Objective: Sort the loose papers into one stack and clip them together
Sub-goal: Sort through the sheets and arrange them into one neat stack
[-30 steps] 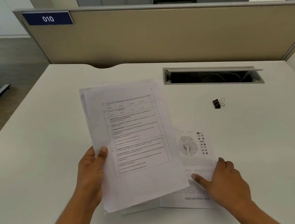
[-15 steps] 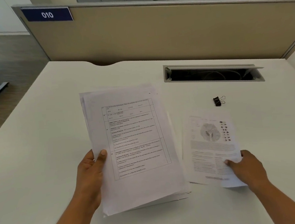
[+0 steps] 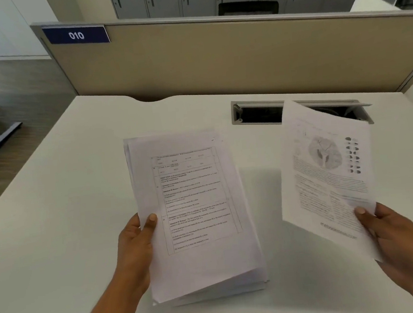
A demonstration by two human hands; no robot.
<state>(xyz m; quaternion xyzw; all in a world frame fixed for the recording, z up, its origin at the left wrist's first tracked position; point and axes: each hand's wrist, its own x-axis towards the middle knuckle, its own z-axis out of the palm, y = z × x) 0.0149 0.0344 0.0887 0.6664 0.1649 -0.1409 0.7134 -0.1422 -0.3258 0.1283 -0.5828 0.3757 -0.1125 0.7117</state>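
Papers are in both hands, so the gathering step is under way and the clipping is not yet begun. The left hand [image 3: 133, 247] grips the main stack [image 3: 195, 207] at its left edge, thumb flat on the top page and fingers curled beneath. The stack sits over the middle of the white desk [image 3: 58, 244], tilted a little with its far end raised. I cannot tell whether its near end touches the surface. Its sheets are not squared: edges fan out at the near right corner and along the left side.

The right hand [image 3: 392, 235] pinches a single printed sheet [image 3: 326, 170], the one with a brain diagram, by its near right corner, thumb on top. That sheet hangs in the air to the right of the stack, apart from it, and covers part of the cable tray [image 3: 256, 113] at the far side of the desk. No clip shows; it may lie hidden behind the raised sheet.

The next move, as I judge it, calls for carrying the single sheet leftward, laying it on the stack with edges matched, then tapping the pile square before any clip goes on. A one-corner hold lets the sheet flop, so it may land skewed.
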